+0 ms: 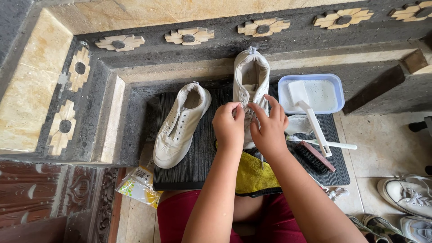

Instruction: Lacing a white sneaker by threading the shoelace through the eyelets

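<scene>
Both hands pinch laces on a white sneaker.
Left hand and right hand meet, fingertips closed on its laces, near the black mat's far edge.

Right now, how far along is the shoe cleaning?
Done: cannot tell that anything has been scrubbed. The left shoe lies on the black mat with no lace visible in its eyelets. In hand: left hand and right hand both pinch at the lace of the right shoe. Left: the tub of soapy water, white brush and dark-bristled brush sit untouched beside them.
</scene>
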